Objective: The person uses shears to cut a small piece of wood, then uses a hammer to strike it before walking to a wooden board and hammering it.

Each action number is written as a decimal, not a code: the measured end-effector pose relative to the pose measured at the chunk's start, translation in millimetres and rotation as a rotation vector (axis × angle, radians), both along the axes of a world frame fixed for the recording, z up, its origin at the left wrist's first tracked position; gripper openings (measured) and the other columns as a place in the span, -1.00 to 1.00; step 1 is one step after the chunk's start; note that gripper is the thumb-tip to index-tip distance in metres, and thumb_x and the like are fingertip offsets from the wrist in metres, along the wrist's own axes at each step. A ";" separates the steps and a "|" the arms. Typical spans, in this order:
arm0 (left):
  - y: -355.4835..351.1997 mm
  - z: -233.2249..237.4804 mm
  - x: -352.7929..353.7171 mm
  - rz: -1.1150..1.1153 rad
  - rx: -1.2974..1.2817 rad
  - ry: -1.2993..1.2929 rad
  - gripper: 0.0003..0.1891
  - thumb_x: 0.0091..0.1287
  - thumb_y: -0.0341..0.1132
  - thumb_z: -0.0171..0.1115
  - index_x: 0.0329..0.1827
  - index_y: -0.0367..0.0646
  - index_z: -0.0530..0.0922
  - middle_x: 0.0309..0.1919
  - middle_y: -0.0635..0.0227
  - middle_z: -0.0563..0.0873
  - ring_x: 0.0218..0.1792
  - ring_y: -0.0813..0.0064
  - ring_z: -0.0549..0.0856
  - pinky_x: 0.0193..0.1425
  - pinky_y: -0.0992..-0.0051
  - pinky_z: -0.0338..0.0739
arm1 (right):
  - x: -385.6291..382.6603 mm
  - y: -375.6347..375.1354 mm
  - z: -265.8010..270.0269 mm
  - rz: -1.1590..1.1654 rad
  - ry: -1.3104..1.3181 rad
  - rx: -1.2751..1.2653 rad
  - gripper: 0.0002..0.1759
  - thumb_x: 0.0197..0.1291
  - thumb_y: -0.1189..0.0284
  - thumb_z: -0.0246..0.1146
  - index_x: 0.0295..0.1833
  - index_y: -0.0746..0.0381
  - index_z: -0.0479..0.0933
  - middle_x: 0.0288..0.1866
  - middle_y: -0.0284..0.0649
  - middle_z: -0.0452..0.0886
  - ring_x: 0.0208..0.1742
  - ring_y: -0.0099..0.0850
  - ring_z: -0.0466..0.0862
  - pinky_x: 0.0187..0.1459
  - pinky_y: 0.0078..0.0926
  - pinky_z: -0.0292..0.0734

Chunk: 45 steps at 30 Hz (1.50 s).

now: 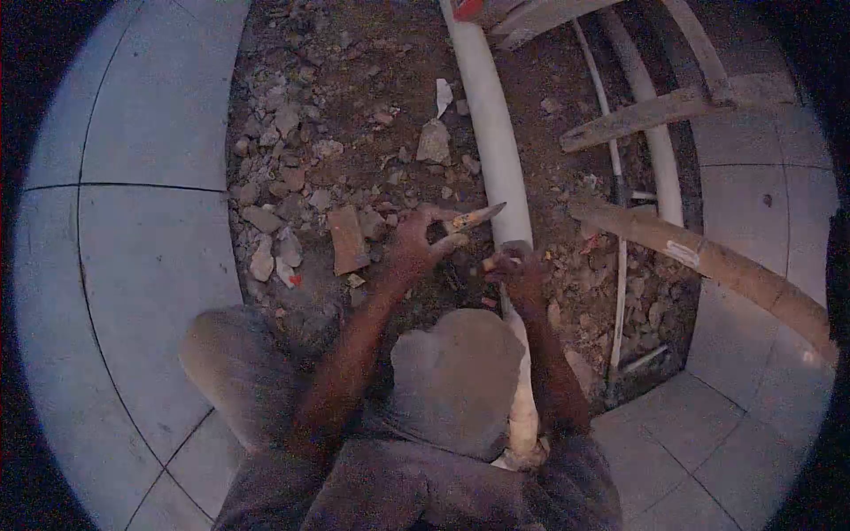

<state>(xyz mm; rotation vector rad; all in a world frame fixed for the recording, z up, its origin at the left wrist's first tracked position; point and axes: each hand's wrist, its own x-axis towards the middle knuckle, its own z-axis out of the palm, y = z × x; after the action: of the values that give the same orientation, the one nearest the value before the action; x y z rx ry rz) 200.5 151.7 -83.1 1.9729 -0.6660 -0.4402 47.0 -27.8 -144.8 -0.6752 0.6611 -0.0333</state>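
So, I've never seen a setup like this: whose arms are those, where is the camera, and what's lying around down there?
There is no machine here, just a person working with two bare hands. The one picture comes from a camera worn on the head, looking forward and down. The left hand holds what looks like a knife, its blade pointing toward a white pipe. The right hand is at that pipe; it is too dim to tell how it grips. Around the pipe lie dirt and stones, with wooden pieces on the right and pale floor tiles on both sides.
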 end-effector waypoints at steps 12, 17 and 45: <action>-8.6 -4.2 -7.2 -0.103 -0.061 0.036 -0.58 0.16 -0.26 0.27 0.03 -0.20 0.38 -0.03 0.11 0.57 -0.01 0.08 0.59 0.05 0.24 0.46 | 62.4 22.2 122.4 0.196 0.111 -0.750 -0.51 0.19 0.33 0.22 0.15 0.37 0.30 -0.08 -0.13 0.55 -0.22 -0.47 0.57 -0.12 -0.46 0.53; -10.4 1.7 -7.1 -0.056 -0.060 0.008 -0.54 0.15 -0.28 0.26 0.10 -0.16 0.36 -0.04 0.07 0.58 0.03 0.07 0.57 0.07 0.23 0.45 | 60.8 23.6 123.9 0.304 0.065 -0.911 -0.54 0.18 0.34 0.25 0.11 0.37 0.36 -0.07 -0.12 0.54 -0.10 -0.40 0.58 -0.04 -0.44 0.51; 15.6 56.6 53.2 0.386 -0.921 0.982 -0.57 0.39 0.00 -0.09 0.13 -0.13 0.34 -0.02 0.22 0.57 -0.07 0.29 0.57 0.03 0.25 0.44 | 28.4 55.2 94.4 0.486 0.059 -1.807 -0.48 -0.01 0.13 0.35 -0.03 0.24 0.45 -0.11 -0.04 0.46 -0.19 -0.06 0.55 -0.20 -0.17 0.51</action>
<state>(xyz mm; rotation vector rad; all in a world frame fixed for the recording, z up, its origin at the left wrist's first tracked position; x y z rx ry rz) 253.7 167.3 -26.6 0.7965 0.1614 -0.6324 75.4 27.3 -50.4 -2.5641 0.3528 -0.1682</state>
